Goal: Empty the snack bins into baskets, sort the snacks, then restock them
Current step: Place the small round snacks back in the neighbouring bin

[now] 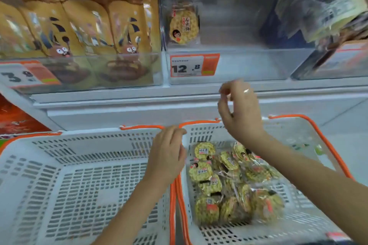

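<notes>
Two white baskets with orange rims stand side by side below the shelf. The left basket holds nothing. The right basket holds several round yellow-green rice cracker packs. My left hand rests with curled fingers on the rims where the baskets meet. My right hand hangs in the air above the right basket, fingers loosely curled, holding nothing visible. In the clear middle bin, one cracker pack stands at its left side.
The left clear bin is full of tall yellow snack bags. A bin at the right holds blurred packs. Price tags hang on the bin fronts. An orange package sits at the far left.
</notes>
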A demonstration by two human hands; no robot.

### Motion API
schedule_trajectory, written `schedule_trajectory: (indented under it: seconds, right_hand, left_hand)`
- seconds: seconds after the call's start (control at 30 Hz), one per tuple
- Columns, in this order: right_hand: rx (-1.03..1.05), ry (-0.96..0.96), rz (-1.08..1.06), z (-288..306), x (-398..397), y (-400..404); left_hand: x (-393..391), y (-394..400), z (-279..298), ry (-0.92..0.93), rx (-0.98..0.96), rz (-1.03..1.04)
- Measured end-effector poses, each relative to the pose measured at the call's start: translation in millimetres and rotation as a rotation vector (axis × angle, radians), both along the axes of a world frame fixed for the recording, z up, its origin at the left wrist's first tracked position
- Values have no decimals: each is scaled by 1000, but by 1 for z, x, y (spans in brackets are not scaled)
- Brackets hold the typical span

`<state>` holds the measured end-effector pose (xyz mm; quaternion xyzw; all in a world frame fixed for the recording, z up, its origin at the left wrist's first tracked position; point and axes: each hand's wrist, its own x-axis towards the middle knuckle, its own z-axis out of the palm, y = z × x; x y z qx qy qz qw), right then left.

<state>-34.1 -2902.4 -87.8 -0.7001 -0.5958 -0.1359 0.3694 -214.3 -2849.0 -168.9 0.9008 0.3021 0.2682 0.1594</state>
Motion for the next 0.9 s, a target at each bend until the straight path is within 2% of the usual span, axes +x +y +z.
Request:
schedule_trajectory:
  seconds: [0.07,0.1,0.13,0.2,0.23,0.3,0.4,0.57,0.6,0.67,0.8,0.87,0.9]
  right_hand:
    - [-475,-65,-39,-64,4,-30]
    - [-758,-36,-116,-95,8,-47]
    - [-1004,78,-217,-125,12,-66]
    - [-1292,340,-318,-165,18,-104]
    - [-1389,394,-296,-180,18,-119]
    - [-1568,243,-164,-195,17,-133]
    - [-1667,63,-72,-194,21,-128]
    - [-1681,-101,0,-206,33,-130]
    - [-1698,-144,36,-208,32,-130]
    - [-1745,-199,93,-211,32,-128]
    - [-1767,-208,116,-214,40,-133]
    - [-1716,-167,102,-212,40,-134]
    - [-1686,-153,97,-212,39,-134]
  left_hand:
    - [9,-30,-16,199,-184,-127]
    - [14,-42,-25,311,-276,-169]
    - [20,-53,-36,417,-358,-189]
    - [32,-69,-58,576,-511,-210]
    - [38,-74,-71,635,-598,-206]
    - [48,-82,-88,678,-836,-103]
    - [63,-85,-99,543,-1254,250]
    - [71,-74,-124,148,-1494,713]
    - [74,-71,-129,54,-1563,780]
    - [81,-68,-132,-10,-1666,845]
    - [95,-60,-145,82,-1669,872]
    - [97,-61,-150,180,-1537,766]
    - [97,-59,-155,226,-1436,792]
